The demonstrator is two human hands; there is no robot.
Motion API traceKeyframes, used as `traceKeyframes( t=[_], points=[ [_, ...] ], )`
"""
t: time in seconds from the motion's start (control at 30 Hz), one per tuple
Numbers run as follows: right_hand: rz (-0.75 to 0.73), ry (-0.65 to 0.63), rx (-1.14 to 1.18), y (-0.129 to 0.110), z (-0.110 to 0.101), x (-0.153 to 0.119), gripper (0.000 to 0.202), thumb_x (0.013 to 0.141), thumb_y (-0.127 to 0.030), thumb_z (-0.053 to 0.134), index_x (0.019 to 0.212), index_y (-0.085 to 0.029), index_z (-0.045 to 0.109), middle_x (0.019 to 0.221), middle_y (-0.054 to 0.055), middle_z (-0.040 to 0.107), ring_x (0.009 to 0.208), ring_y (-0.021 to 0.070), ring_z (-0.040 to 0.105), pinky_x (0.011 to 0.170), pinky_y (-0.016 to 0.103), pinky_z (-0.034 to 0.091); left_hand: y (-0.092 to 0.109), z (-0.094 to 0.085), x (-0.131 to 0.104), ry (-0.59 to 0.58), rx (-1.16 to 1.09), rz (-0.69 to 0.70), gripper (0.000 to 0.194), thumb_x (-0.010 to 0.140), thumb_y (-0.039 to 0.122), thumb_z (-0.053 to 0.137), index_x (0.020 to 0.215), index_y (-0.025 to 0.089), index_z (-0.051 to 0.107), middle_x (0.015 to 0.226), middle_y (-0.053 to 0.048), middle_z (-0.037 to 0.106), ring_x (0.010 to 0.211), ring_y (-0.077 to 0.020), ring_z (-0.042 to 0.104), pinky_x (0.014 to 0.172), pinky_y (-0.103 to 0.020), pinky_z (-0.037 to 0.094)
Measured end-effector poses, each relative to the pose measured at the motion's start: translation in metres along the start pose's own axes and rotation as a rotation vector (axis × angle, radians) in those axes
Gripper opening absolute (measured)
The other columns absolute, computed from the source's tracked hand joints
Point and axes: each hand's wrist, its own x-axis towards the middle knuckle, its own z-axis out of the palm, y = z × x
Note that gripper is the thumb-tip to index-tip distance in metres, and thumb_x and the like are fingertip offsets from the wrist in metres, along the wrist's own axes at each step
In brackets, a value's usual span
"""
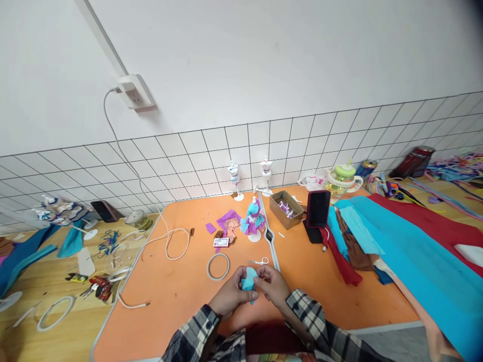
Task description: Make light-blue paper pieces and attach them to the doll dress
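I log one light-blue, cloth-like scrap [249,278], finger-pinched by left hand [231,293] and right hand [273,284], unattached — one miniature mannequin [253,220] already dressed, purple-and-blue.

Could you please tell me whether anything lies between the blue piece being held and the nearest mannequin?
Yes, small scissors lie on the orange table between the blue piece and the nearest mannequin. Nothing visible separates the left hand or right hand from the piece.

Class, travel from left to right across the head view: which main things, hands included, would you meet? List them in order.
Dark phone lying flat → glass jar → left hand → light-blue fabric piece → right hand → upright phone → blue can → heap of colourful strips
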Motion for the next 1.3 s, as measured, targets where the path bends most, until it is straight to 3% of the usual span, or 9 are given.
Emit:
traceKeyframes(
  t=[0.13,0.2,0.37,0.47,0.6,0.7,0.83,1.07,1.3],
  points=[
    [0.027,0.031,0.053,-0.001,-0.007,0.002,0.033,0.068,-0.049,0.059,0.076,-0.019,0.048,0.063,-0.005,0.046,0.043,0.0058,0.034,0.038,0.018,0.027,0.008,0.001,-0.002,-0.038,0.044,-0.126,0.045,0.066,0.036,0.076,0.1,0.015,0.055,0.069,0.004,0.056,0.045,-0.0028,0.031,0.042,-0.019,0.016],
    [0.022,0.048,0.069,-0.003,-0.01,0.002,0.033,0.07,-0.051,0.054,0.081,-0.019,0.05,0.067,-0.003,0.048,0.048,0.0073,0.04,0.041,0.018,0.032,0.015,0.001,-0.004,-0.037,0.078,-0.179,0.043,0.072,0.046,0.069,0.099,0.014,0.056,0.07,0.0,0.063,0.041,-0.0033,0.034,0.04,-0.02,0.012],
    [0.011,0.026,-0.025,-0.005,-0.007,0.0,0.04,0.074,-0.054,0.052,0.091,-0.018,0.056,0.07,0.001,0.055,0.058,0.0135,0.052,0.043,0.021,0.038,0.022,-0.002,0.0,-0.039,0.199,-0.222,0.038,0.073,0.049,0.067,0.086,0.013,0.062,0.058,-0.001,0.065,0.04,-0.0087,0.046,0.039,-0.019,0.024],
    [-0.034,0.057,-0.165,0.0,-0.005,0.003,0.037,0.069,-0.051,0.061,0.085,-0.017,0.057,0.071,0.002,0.058,0.063,0.0152,0.054,0.05,0.023,0.043,0.019,-0.004,0.003,-0.042,0.145,-0.215,0.034,0.067,0.044,0.074,0.075,0.013,0.063,0.058,-0.002,0.065,0.049,-0.0113,0.054,0.048,-0.021,0.036],
    [-0.072,0.075,-0.398,0.005,-0.009,0.009,0.035,0.082,-0.046,0.046,0.094,-0.016,0.06,0.079,0.006,0.063,0.068,0.0171,0.058,0.06,0.028,0.048,0.012,-0.008,0.002,-0.029,0.029,-0.229,0.034,0.063,0.042,0.077,0.07,0.012,0.062,0.066,-0.002,0.065,0.061,-0.0127,0.058,0.063,-0.025,0.045],
    [-0.11,0.058,-0.629,0.003,-0.021,0.019,0.033,0.091,-0.033,0.036,0.107,-0.016,0.06,0.096,0.009,0.064,0.083,0.0187,0.06,0.076,0.031,0.048,0.006,-0.012,-0.001,-0.005,-0.033,-0.296,0.036,0.063,0.042,0.076,0.072,0.012,0.061,0.062,-0.003,0.062,0.052,-0.0126,0.055,0.057,-0.028,0.047],
    [-0.132,-0.048,-0.978,-0.003,-0.036,0.035,0.026,0.085,-0.014,0.048,0.104,-0.018,0.064,0.107,0.011,0.061,0.107,0.0239,0.052,0.095,0.036,0.038,-0.002,-0.018,-0.002,0.1,-0.086,-0.296,0.036,0.067,0.045,0.073,0.077,0.013,0.058,0.06,0.001,0.059,0.046,-0.0088,0.05,0.049,-0.023,0.043],
    [0.01,-0.155,-1.406,-0.006,-0.026,0.046,0.031,0.085,0.002,0.039,0.104,-0.012,0.059,0.113,0.018,0.055,0.102,0.0251,0.057,0.08,0.033,0.045,0.001,-0.023,-0.001,0.249,-0.028,-0.146,0.045,0.062,0.05,0.076,0.081,0.014,0.056,0.07,0.001,0.063,0.047,-0.0069,0.05,0.046,-0.02,0.034],
    [0.079,-0.151,-1.504,0.001,-0.021,0.047,0.028,0.089,-0.002,0.036,0.108,-0.012,0.055,0.106,0.017,0.058,0.089,0.0235,0.065,0.068,0.029,0.045,0.017,-0.014,-0.002,0.276,0.031,-0.036,0.043,0.07,0.053,0.069,0.085,0.015,0.057,0.062,0.002,0.061,0.055,-0.0109,0.052,0.055,-0.022,0.037]
  ],
)
